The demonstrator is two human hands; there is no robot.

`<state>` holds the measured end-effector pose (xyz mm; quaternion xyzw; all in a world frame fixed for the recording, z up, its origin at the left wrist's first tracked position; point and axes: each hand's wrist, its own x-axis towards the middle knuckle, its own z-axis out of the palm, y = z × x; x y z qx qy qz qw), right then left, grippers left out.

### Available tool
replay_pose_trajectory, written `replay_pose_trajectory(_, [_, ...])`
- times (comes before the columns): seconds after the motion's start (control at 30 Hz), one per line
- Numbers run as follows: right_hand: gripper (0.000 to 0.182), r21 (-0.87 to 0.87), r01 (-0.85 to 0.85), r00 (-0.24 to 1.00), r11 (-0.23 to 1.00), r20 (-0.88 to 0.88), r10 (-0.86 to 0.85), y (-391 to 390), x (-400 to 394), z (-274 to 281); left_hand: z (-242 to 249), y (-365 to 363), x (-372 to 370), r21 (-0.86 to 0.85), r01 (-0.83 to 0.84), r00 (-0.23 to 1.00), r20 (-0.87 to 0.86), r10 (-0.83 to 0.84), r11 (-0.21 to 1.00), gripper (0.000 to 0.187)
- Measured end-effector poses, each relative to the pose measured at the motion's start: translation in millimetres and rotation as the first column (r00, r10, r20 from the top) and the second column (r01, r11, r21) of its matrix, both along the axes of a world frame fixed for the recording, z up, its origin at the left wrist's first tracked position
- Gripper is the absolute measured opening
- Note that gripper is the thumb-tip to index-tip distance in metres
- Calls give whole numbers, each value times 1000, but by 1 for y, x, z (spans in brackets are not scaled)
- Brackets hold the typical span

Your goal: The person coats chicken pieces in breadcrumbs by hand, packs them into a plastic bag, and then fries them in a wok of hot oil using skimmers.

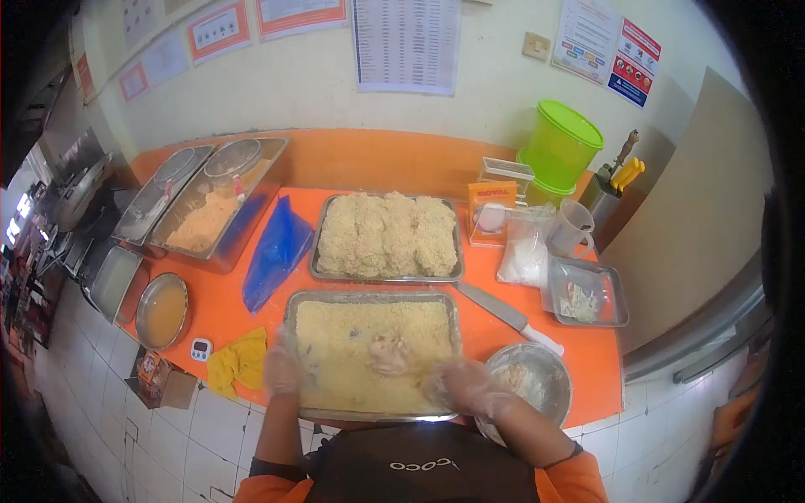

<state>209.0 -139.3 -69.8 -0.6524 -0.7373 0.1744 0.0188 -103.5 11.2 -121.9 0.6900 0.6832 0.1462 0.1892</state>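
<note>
Pale crumbs cover the bottom of a metal tray [377, 409], and a lump of raw meat [390, 352] lies on them right of the middle. My left hand [283, 369], in a clear plastic glove, is at the tray's left edge, its fingers blurred. Over the tray's lower right corner is my right hand [470, 386], also gloved and blurred, close to a metal bowl [553, 381] with floury residue. Behind the crumb tray, a second tray [386, 279] bears several crumb-coated pieces [386, 235]. Whether either hand grips anything is unclear.
A knife [503, 312] lies right of the trays. Deep metal pans [226, 251], a blue bag [278, 251], a bowl of orange liquid [163, 312], a timer [201, 349] and a yellow cloth [237, 362] are left. Right are a jug [570, 226] and a plastic container [616, 293].
</note>
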Motion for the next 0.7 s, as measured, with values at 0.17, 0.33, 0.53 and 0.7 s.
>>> replay_pose_trajectory(0.17, [17, -42, 386, 861, 921, -341, -377, -43, 27, 86, -49, 30, -49, 68, 10, 947, 319, -31, 998, 46])
replay_pose_trajectory(0.33, [49, 167, 646, 763, 745, -177, -622, -89, 49, 59, 22, -4, -6, 5, 95, 995, 38, -95, 995, 59])
replay_pose_trajectory(0.53, [55, 195, 674, 737, 712, -116, -666, -100, 43, 64, -2, -26, 11, 110, 570, 795, -326, -512, 814, 71])
replay_pose_trajectory(0.7, [61, 166, 694, 717, 700, -75, -693, -106, 33, 67, -23, 8, 6, -217, 476, 856, -109, -506, 852, 72])
